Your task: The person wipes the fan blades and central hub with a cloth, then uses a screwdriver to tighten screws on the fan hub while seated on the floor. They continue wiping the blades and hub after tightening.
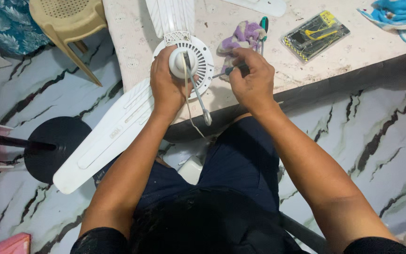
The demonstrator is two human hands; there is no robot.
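Left hand (pixel 167 84) is clamped over the white hub of the ceiling fan (pixel 189 63), pinning it at the near edge of the tabletop (pixel 353 51) with one blade hanging off toward the floor. Right hand (pixel 252 77) is closed round a screwdriver (pixel 229 71), its tip angled at the hub's side, so this looks like a screw being worked. Next it needs the tip seated squarely and the hub held firm.

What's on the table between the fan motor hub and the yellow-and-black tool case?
In the head view, a purple cloth and a green-handled screwdriver lie between the fan motor hub and the tool case.
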